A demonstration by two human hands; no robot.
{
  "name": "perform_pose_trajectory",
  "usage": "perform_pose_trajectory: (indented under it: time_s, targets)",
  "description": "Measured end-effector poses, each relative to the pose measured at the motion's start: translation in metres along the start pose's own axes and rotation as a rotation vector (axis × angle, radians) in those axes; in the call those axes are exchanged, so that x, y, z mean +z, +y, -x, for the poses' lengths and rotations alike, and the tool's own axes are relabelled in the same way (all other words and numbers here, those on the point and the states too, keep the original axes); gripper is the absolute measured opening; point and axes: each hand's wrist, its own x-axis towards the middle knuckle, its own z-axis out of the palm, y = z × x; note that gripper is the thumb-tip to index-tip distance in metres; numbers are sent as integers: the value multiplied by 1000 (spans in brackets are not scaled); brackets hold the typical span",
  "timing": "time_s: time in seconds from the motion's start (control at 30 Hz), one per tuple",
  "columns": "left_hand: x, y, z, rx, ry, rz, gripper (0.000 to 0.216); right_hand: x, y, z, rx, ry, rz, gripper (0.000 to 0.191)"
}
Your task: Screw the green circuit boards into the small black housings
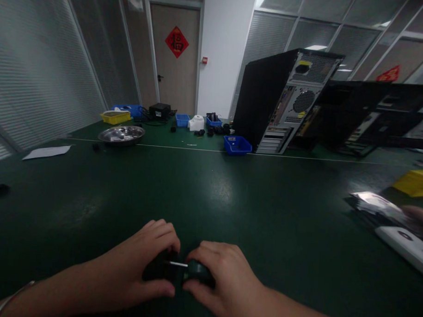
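Observation:
My right hand is wrapped round the dark rounded handle of what looks like a short screwdriver. Its thin metal shaft points left, toward my left hand. The left fingers and thumb curl round a dark object that blends into the green table, so its kind is unclear. The shaft's tip reaches this dark object; whether it is inside or only touching, I cannot tell. Both hands are low over the near side of the table.
On the green table stand a metal bowl, a blue tray, several small dark parts and a black computer tower. At the right edge, another person's hand is by a blurred silvery object and a white device.

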Motion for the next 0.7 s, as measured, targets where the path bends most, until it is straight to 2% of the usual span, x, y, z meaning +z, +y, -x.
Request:
perform_pose_trajectory:
  time_s: [0.07,0.2,0.3,0.43,0.7]
  targets:
    - [4,-5,-2,-1,46,46,26,-1,1,1,18,44,-58,18]
    - [10,-4,-6,-62,125,192,29,-2,2,1,38,217,-208,15]
    - [14,3,-10,-84,129,352,30,-1,0,1,12,302,-275,13]
    - [20,6,-13,-50,117,502,35,1,-1,0,-10,334,-314,14]
    - [29,5,-10,19,164,643,33,1,-6,1,-36,344,-352,13]
